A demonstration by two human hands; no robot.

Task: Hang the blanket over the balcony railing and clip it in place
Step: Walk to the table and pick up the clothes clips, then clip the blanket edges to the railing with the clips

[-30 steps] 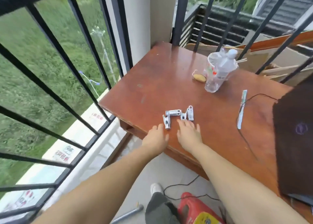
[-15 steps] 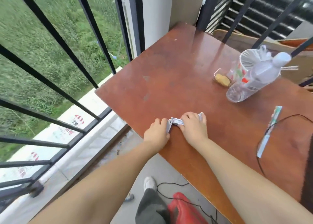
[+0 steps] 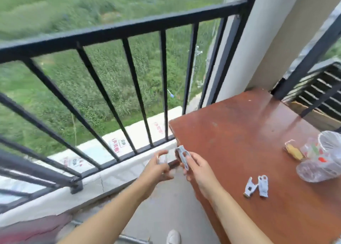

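1. A black metal balcony railing [image 3: 118, 29] runs across the view, its top bar bare, its upright bars standing between the balcony and a green field [image 3: 92, 81] below.
2. A pale concrete ledge [image 3: 114, 171] carries the railing's foot; stickers with red lettering lie on the strip beyond it.
3. A reddish-brown wooden desk [image 3: 245, 133] stands in the corner by a cream pillar [image 3: 262, 46], its left edge near the railing.
4. At the desk's right end a clear plastic bottle [image 3: 319, 168] lies on its side against a clear plastic cup [image 3: 330, 144]; what the cup holds cannot be told. A small yellow item [image 3: 294, 151] sits just beside them.
5. A reddish patch [image 3: 33, 227] at the lower left, on the balcony floor below the ledge, may be the blanket; it is too blurred to be sure.
6. Two pale grey plastic clips [image 3: 257, 186] lie side by side on the desk, just right of the right forearm.
7. The right hand [image 3: 198, 168] holds a third grey clip [image 3: 182, 156], fingers and thumb curled round its lower half, the upper end sticking up over the desk's near corner.
8. The left hand [image 3: 156, 168], just beside it above the floor, pinches a small pale object [image 3: 162, 158] in a curled grip; blur hides what it is.
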